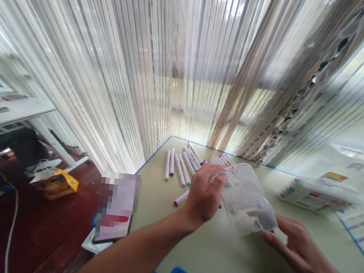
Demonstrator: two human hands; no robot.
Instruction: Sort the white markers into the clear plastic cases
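The left hand is clamped on the upper left edge of a clear, thin-walled plastic case, held above the smooth pale-green worktop; the right hand meets its lower corner (how firmly, I cannot tell). Slim white cylindrical markers with coloured ends lie beyond, near a sheer, finely striped curtain.

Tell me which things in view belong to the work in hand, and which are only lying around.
In the work: box, in the left hand; loose markers; perhaps also the marker case.

Lying around: yellow bag; cable.
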